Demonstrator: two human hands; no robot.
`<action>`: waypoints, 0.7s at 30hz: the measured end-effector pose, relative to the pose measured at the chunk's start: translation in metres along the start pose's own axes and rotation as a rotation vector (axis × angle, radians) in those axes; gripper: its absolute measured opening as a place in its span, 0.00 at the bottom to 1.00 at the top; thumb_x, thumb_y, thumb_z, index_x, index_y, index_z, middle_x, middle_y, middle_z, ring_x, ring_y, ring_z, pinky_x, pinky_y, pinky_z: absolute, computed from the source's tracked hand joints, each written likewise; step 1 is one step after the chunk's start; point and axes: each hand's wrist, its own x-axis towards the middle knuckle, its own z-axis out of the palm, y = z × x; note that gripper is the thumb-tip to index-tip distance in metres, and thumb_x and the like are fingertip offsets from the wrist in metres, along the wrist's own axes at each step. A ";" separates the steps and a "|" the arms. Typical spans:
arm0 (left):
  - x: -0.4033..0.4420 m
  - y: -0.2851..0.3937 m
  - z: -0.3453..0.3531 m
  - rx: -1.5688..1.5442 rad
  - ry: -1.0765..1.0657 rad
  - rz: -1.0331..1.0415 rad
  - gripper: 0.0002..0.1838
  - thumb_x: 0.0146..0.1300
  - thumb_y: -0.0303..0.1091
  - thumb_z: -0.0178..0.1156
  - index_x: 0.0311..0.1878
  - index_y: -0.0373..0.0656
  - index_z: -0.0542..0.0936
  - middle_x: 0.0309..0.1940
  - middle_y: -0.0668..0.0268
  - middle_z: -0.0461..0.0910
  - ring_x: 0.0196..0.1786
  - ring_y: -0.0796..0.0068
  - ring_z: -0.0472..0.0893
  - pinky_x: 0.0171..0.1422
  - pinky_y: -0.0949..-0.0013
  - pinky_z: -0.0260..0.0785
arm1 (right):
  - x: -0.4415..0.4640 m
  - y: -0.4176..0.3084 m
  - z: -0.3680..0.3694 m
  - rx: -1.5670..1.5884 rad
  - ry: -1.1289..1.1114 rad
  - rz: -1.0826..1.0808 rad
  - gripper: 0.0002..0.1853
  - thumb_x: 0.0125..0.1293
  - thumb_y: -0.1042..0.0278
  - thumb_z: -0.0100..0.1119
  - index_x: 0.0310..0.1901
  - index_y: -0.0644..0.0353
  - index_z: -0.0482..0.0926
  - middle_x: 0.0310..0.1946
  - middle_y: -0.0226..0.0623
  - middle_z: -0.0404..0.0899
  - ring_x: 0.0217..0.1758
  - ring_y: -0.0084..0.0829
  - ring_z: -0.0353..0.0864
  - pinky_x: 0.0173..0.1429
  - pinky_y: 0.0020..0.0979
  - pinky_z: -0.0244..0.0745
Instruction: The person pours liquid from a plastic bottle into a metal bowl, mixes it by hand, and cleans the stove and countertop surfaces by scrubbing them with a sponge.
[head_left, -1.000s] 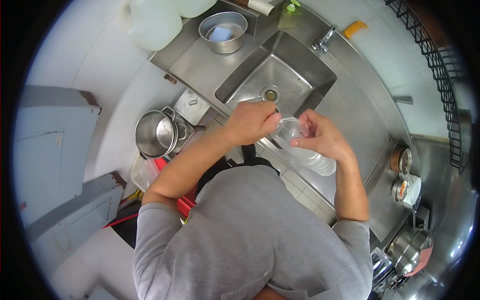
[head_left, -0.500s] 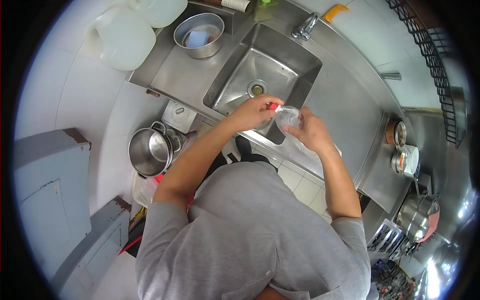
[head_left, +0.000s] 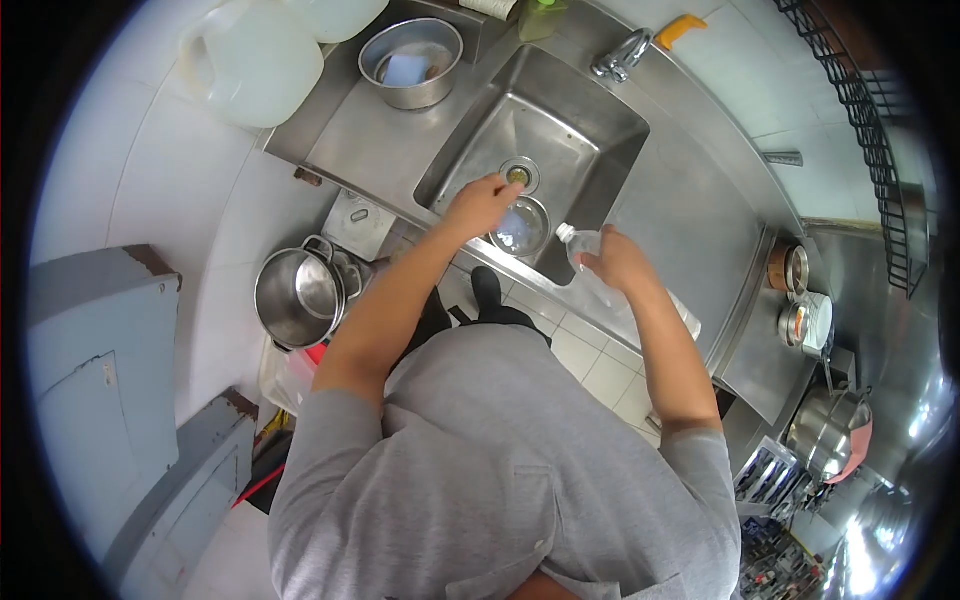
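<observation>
My right hand (head_left: 622,262) is closed around a clear plastic bottle (head_left: 586,243), which lies tilted over the sink's front right edge. The bottle's white neck (head_left: 566,232) points left and bears no red cap. My left hand (head_left: 480,207) is above the sink's front left part, its fingers drawn together; whatever they hold is hidden, and no red cap shows. Just right of and below that hand, a round metal bowl (head_left: 546,236) with shiny, clear-looking contents is in the front of the steel sink (head_left: 600,160).
A metal basin (head_left: 418,97) with a blue sponge (head_left: 405,70) stands on the left counter. The faucet (head_left: 622,56) is behind the sink. Large translucent jugs (head_left: 255,65) are at upper left, steel pots (head_left: 297,298) lower left. A black wire rack (head_left: 870,130) hangs at right.
My left hand has moved left and away from the bottle's neck, where it gripped a red cap. The neck is now uncapped. The bowl in the sink has come into clearer view.
</observation>
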 end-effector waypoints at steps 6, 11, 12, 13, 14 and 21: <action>-0.041 -0.057 -0.042 -0.297 0.148 -0.016 0.20 0.74 0.48 0.65 0.47 0.36 0.80 0.33 0.66 0.82 0.32 0.79 0.81 0.38 0.73 0.76 | 0.044 -0.006 0.014 -0.180 -0.110 0.019 0.30 0.62 0.49 0.75 0.51 0.72 0.85 0.54 0.56 0.86 0.61 0.52 0.85 0.64 0.45 0.80; -0.072 -0.083 -0.063 -0.408 0.258 -0.033 0.19 0.74 0.46 0.65 0.46 0.35 0.81 0.34 0.66 0.82 0.32 0.79 0.81 0.38 0.73 0.77 | 0.059 -0.038 0.001 -0.389 -0.269 0.001 0.26 0.61 0.49 0.75 0.52 0.64 0.89 0.57 0.49 0.86 0.62 0.49 0.85 0.66 0.43 0.80; -0.078 -0.085 -0.066 -0.421 0.272 -0.023 0.19 0.74 0.45 0.65 0.46 0.35 0.81 0.34 0.66 0.82 0.33 0.79 0.81 0.38 0.73 0.77 | 0.063 -0.041 0.001 -0.402 -0.284 -0.017 0.27 0.60 0.48 0.76 0.51 0.65 0.89 0.56 0.50 0.87 0.61 0.50 0.85 0.66 0.43 0.80; -0.084 -0.088 -0.068 -0.435 0.286 -0.014 0.18 0.74 0.45 0.65 0.47 0.35 0.81 0.34 0.66 0.82 0.33 0.79 0.81 0.39 0.73 0.77 | 0.069 -0.041 0.004 -0.416 -0.298 -0.035 0.28 0.60 0.46 0.76 0.51 0.65 0.89 0.54 0.51 0.87 0.61 0.51 0.85 0.66 0.43 0.80; -0.089 -0.090 -0.070 -0.457 0.295 -0.011 0.18 0.74 0.45 0.65 0.47 0.35 0.81 0.34 0.66 0.82 0.33 0.79 0.81 0.39 0.72 0.77 | 0.075 -0.041 0.007 -0.430 -0.312 -0.052 0.29 0.59 0.45 0.77 0.50 0.66 0.89 0.53 0.53 0.88 0.60 0.52 0.86 0.65 0.43 0.80; -0.114 -0.105 -0.075 -0.510 0.326 0.015 0.20 0.74 0.45 0.66 0.48 0.34 0.81 0.35 0.65 0.83 0.35 0.77 0.82 0.41 0.72 0.77 | 0.108 -0.043 0.039 -0.557 -0.314 -0.028 0.27 0.60 0.47 0.78 0.53 0.59 0.89 0.58 0.48 0.87 0.63 0.48 0.85 0.65 0.45 0.82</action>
